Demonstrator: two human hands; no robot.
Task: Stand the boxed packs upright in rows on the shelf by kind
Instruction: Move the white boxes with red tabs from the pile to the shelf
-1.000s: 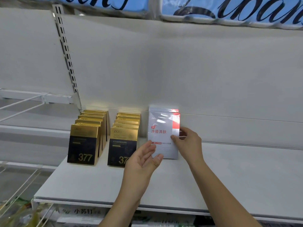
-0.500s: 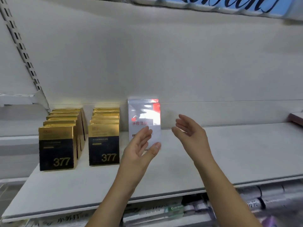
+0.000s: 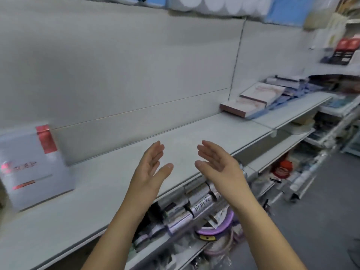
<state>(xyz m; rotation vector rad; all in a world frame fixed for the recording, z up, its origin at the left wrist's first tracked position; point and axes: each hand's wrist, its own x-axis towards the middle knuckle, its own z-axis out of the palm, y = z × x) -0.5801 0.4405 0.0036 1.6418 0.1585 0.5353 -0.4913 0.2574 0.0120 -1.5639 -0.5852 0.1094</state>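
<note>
The left grip (image 3: 151, 168) and right grip (image 3: 217, 164) hover empty, fingers straight, palms facing each other, above the shelf (image 3: 109, 184). The white boxed pack (image 3: 33, 168) stands upright far left on it, well apart from both.

Head view looks forward and down, tilted, close over the shelf (image 3: 120, 180).
</note>
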